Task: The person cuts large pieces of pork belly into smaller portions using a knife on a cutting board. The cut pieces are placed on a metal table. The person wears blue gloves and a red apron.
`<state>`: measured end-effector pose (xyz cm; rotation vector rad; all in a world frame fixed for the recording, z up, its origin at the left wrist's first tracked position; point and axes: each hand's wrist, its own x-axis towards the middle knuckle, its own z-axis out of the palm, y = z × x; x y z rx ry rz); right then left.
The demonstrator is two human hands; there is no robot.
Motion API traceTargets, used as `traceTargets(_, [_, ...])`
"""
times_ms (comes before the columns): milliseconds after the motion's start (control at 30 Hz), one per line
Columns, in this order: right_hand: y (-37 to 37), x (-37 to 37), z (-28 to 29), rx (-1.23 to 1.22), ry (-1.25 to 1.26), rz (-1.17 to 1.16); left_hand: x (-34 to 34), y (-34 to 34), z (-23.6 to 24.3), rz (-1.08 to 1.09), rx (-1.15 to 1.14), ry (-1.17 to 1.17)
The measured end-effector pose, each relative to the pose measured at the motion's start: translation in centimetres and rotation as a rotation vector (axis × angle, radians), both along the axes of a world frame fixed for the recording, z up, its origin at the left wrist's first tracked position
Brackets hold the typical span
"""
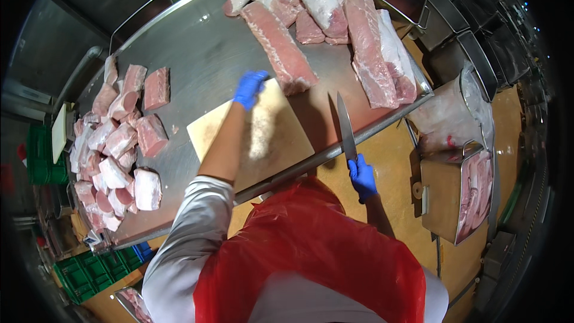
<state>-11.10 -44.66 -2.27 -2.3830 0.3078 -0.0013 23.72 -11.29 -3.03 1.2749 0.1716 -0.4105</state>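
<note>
My left hand [251, 87], in a blue glove, is at the far edge of a pale cutting board [209, 131], just left of a long pink loin [278, 48]; its fingers are blurred, so I cannot tell whether it grips anything. My right hand [363, 176], also gloved blue, is closed on the handle of a long knife [345, 125], held upright past the board's right side, blade pointing away from me. The board lies on a steel table [203, 36]. Cut pork chunks [150, 134] lie at the left, and whole loins [311, 0] are piled at the back right.
At the right stand a steel bin of meat [472, 197] and a clear bag [448, 107] above it. Green crates [95, 269] are at the lower left, others [45, 164] beside a white board [58, 131] at the far left. The floor [388, 143] is yellow.
</note>
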Motion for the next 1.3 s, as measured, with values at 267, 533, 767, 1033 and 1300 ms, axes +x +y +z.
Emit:
traceTargets(267, [-4.0, -5.8, -1.2, 0.265, 0.19, -0.388, 4.9, -11.5, -4.3, 0.083, -0.082, 0.27])
traceTargets(533, [-6.4, -2.4, 0.8, 0.145, 0.142, -0.331, 7.4, -23.1, -4.9, -0.171, -0.603, 0.536])
traceTargets(767, [-7.4, -2.7, 1.1, 0.201, 0.042, -0.414, 6.2, -30.5, -5.2, 0.309, -0.414, 0.044])
traceTargets(1033, [-8.8, -6.6, 0.6, 0.109, 0.099, -0.312, 9.0, -23.7, -10.3, 0.005, -0.268, -0.612])
traceTargets(1300, [-8.8, -7.8, 0.0, 0.199, 0.106, -0.364, 2.2, -1.3, 1.1, -0.127, -0.21, 0.285])
